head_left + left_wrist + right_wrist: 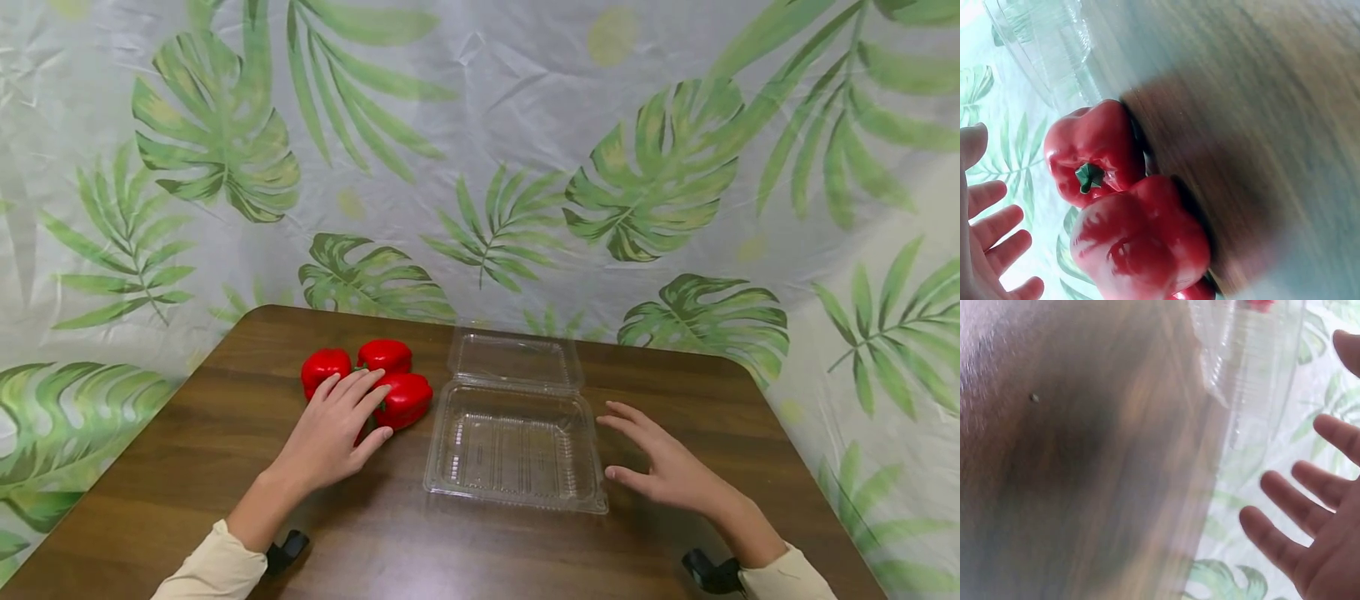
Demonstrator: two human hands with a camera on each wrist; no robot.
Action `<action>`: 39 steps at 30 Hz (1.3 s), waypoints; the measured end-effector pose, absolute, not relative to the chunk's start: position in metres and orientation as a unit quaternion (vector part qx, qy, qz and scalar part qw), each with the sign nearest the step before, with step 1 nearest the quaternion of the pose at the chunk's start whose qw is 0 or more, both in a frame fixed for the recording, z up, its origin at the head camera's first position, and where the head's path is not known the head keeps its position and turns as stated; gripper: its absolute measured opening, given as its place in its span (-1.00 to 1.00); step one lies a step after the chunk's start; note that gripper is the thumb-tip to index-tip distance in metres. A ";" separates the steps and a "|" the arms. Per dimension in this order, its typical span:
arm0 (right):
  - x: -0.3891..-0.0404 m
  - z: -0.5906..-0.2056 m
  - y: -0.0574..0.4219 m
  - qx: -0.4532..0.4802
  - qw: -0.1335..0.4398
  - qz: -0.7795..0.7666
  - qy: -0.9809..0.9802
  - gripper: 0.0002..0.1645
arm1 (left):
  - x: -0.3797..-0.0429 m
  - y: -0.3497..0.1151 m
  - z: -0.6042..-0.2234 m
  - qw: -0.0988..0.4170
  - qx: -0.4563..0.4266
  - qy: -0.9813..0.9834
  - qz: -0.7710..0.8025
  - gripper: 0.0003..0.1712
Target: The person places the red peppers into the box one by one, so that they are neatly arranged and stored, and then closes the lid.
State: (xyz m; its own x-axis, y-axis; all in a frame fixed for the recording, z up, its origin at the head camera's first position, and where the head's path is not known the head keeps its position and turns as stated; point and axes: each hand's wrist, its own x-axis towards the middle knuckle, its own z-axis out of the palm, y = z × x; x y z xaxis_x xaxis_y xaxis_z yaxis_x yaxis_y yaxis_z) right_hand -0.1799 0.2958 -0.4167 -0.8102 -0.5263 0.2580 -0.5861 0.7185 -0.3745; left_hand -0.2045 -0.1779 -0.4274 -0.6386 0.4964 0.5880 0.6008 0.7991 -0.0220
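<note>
Red bell peppers sit together on the left half of the table: one at the far left (pixel 324 367), another behind (pixel 386 355) and a third nearest the box (pixel 407 400). More red shows under my left hand (pixel 333 429), which hovers over the group with fingers spread and holds nothing. In the left wrist view, a bell pepper with a green stem (pixel 1094 150) stands beyond a larger one (pixel 1141 244). A clear plastic clamshell box (pixel 517 500) stands open, its lid (pixel 517 358) folded back. My right hand (pixel 663 467) is beside the box's right wall, fingers apart, holding nothing.
The brown wooden table (pixel 510 558) has rounded far corners. Behind it hangs a pale curtain (pixel 510 108) printed with green leaves, close to the table's far edge. Black straps (pixel 287 550) sit at both wrists by the cream sleeves (pixel 213 567).
</note>
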 end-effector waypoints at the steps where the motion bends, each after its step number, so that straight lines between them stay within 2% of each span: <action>1: -0.180 -0.418 0.295 0.303 0.067 0.225 -0.924 -0.24 | -0.205 -0.178 -0.427 0.297 -0.305 -0.900 -0.090 -0.34; 8: -0.180 -0.426 0.290 0.329 0.080 0.225 -0.914 -0.19 | -0.204 -0.180 -0.429 0.298 -0.306 -0.898 -0.104 -0.34; 14: -0.179 -0.431 0.290 0.326 0.054 0.236 -0.914 -0.18 | -0.204 -0.182 -0.431 0.295 -0.305 -0.899 -0.109 -0.36; 19: -0.179 -0.434 0.290 0.330 0.056 0.229 -0.914 -0.19 | -0.206 -0.185 -0.434 0.295 -0.305 -0.899 -0.107 -0.37; 31: -0.177 -0.433 0.287 0.342 0.075 0.214 -0.912 -0.20 | -0.216 -0.216 -0.428 0.292 -0.285 -0.903 -0.134 -0.38; 35: -0.177 -0.432 0.287 0.341 0.072 0.214 -0.913 -0.18 | -0.218 -0.225 -0.423 0.265 -0.293 -0.907 -0.149 -0.42; 39: -0.177 -0.432 0.286 0.339 0.068 0.216 -0.913 -0.18 | -0.217 -0.231 -0.422 0.207 -0.301 -0.918 -0.152 -0.49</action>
